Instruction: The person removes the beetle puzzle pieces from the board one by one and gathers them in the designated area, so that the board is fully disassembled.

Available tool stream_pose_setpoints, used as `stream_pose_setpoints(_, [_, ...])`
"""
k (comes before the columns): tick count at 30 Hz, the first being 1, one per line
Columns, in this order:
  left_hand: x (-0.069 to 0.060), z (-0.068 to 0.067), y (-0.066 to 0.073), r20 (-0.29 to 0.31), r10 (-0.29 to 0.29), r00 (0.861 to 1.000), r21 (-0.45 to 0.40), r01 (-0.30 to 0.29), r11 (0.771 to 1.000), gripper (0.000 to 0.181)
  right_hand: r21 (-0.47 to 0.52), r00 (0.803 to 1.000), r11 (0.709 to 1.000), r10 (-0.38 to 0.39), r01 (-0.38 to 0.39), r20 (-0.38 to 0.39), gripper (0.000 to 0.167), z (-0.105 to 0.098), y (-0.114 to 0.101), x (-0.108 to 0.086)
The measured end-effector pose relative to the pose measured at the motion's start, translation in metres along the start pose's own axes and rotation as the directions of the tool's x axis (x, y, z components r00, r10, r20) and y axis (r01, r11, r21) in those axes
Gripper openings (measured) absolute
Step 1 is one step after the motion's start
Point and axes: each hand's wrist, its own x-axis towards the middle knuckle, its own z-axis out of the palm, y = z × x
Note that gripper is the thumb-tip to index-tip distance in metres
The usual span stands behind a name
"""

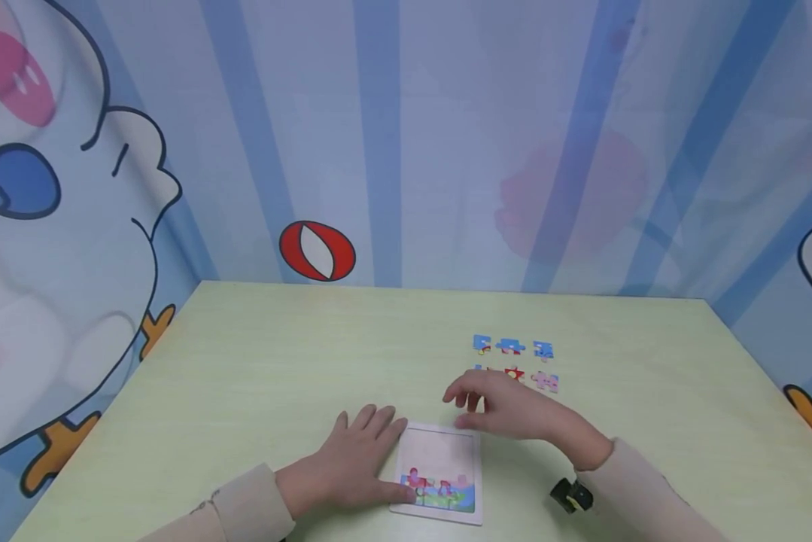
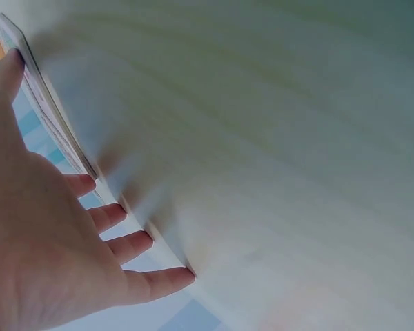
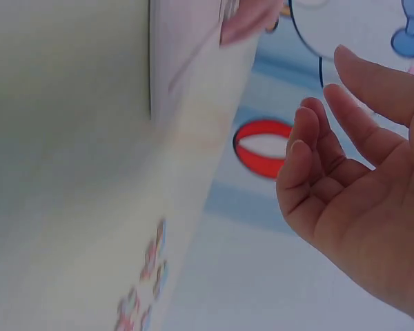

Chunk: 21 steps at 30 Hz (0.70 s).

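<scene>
A puzzle board [image 1: 441,448] with a pale frame lies near the table's front edge, its lower part filled with joined colourful pieces [image 1: 446,493]. My left hand [image 1: 351,463] rests on the table at the board's left side, fingers spread and thumb on the board's lower left. In the left wrist view the straight fingers of this hand [image 2: 62,234] touch the tabletop. Above the board's upper right corner hovers my right hand [image 1: 507,406], fingers loosely bent; the right wrist view shows nothing between its thumb and fingers [image 3: 359,165]. Loose puzzle pieces [image 1: 510,346] lie behind it, some partly hidden.
The loose pieces form two rows on the pale table [image 1: 311,346]. A small black object [image 1: 571,495] sits by the right sleeve. A striped blue cloth backdrop [image 1: 433,150] with cartoon prints stands behind the table.
</scene>
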Motion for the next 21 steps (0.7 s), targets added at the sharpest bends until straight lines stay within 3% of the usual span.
stream_pose_setpoints(8, [0.0,0.0,-0.001,-0.014,0.017,1.0,0.016,-0.017,1.0,0.1,0.106,0.991,0.994,-0.025,0.011,0.129,0.03,0.029,-0.026,0.004])
stream_pose_setpoints(21, [0.001,0.001,-0.001,-0.011,0.019,1.0,0.018,-0.019,1.0,0.1,0.094,0.989,0.994,0.044,-0.057,0.142,0.033,0.053,-0.034,0.012])
